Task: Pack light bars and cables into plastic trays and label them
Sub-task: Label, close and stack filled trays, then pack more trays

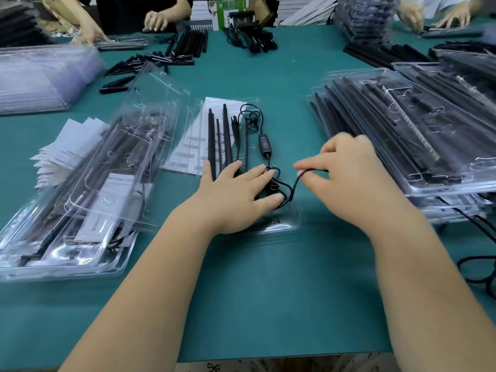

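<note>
A clear plastic tray (284, 224) lies in the middle of the green table, holding black light bars (212, 140) and a black cable (294, 187) with an inline controller (265, 143). My left hand (236, 191) lies flat with straight fingers on the near ends of the bars and on the coiled part of the cable. My right hand (349, 173) pinches a loop of the cable between thumb and forefinger, just right of the tray. White printed sheets (188, 146) lie under the tray's left side.
A stack of packed clear trays (88, 183) over white leaflets (67, 146) lies at the left. Filled trays (429, 135) are piled at the right. Empty clear trays (40, 76) sit far left. Loose bars (188, 47) and cables (252, 38) lie at the back, where other people's hands (155, 21) work.
</note>
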`<move>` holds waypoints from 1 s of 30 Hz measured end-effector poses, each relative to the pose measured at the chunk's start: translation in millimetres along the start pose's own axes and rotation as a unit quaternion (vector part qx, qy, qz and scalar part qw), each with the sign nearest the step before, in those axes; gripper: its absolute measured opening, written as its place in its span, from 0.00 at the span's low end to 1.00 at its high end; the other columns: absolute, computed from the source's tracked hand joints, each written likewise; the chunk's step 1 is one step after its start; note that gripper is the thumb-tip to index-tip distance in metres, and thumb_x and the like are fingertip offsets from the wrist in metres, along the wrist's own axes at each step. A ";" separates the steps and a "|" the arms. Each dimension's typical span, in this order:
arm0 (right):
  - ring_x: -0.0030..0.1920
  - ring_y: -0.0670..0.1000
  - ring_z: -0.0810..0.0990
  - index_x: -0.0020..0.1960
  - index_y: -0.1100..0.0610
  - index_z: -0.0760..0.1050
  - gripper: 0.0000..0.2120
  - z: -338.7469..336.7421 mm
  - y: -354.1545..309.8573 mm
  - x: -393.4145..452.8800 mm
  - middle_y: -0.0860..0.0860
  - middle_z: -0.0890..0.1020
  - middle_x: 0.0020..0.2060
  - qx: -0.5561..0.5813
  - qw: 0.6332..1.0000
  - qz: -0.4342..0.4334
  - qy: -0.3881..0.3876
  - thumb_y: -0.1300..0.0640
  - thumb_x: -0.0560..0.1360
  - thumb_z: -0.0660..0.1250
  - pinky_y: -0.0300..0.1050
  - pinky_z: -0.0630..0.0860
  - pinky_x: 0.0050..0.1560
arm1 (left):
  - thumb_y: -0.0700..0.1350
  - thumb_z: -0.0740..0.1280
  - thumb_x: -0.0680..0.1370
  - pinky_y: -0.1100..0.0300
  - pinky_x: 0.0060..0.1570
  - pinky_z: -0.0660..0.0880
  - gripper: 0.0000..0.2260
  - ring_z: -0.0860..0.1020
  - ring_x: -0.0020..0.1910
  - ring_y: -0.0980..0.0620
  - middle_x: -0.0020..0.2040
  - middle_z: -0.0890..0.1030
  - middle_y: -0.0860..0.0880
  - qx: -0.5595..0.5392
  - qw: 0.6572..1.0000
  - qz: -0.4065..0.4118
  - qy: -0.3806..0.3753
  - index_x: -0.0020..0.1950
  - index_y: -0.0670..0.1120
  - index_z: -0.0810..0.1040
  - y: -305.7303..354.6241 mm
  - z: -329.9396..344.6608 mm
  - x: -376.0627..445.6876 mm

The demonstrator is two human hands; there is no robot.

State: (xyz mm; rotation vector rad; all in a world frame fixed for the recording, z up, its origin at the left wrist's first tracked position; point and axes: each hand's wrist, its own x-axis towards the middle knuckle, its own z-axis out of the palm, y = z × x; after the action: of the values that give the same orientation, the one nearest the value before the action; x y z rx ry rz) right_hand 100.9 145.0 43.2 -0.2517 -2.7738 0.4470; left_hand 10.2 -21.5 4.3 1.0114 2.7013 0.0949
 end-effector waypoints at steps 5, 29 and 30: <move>0.49 0.57 0.73 0.60 0.46 0.79 0.16 22.5 -30.8 -0.1 0.52 0.70 0.42 0.014 0.998 0.025 0.054 0.58 0.77 0.60 0.47 0.66 0.45 | 0.72 0.38 0.66 0.38 0.67 0.29 0.37 0.41 0.77 0.53 0.77 0.44 0.65 0.002 1.000 0.008 0.001 0.76 0.65 0.44 0.1 1.5 0.5; 0.58 0.52 0.68 0.56 0.52 0.79 0.14 31.4 -8.4 6.3 0.44 0.79 0.57 0.073 0.984 -0.098 -0.133 0.60 0.71 0.67 0.35 0.59 0.50 | 0.67 0.62 0.71 0.41 0.73 0.38 0.39 0.45 0.77 0.55 0.77 0.53 0.62 -0.113 0.993 0.044 0.003 0.76 0.64 0.46 -1.2 -10.9 -10.9; 0.59 0.52 0.68 0.56 0.51 0.78 0.16 30.7 -8.3 6.1 0.46 0.77 0.57 0.093 0.986 -0.080 -0.115 0.60 0.70 0.69 0.35 0.60 0.50 | 0.68 0.60 0.71 0.40 0.73 0.38 0.38 0.44 0.77 0.55 0.77 0.52 0.62 -0.100 0.994 0.047 -0.003 0.76 0.65 0.45 -1.3 -10.3 -10.3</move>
State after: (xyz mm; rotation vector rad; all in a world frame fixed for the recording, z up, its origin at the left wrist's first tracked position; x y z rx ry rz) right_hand 83.8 130.1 20.0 0.0707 -2.9180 0.7295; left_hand 14.1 -28.9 16.3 1.0726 2.5757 0.3713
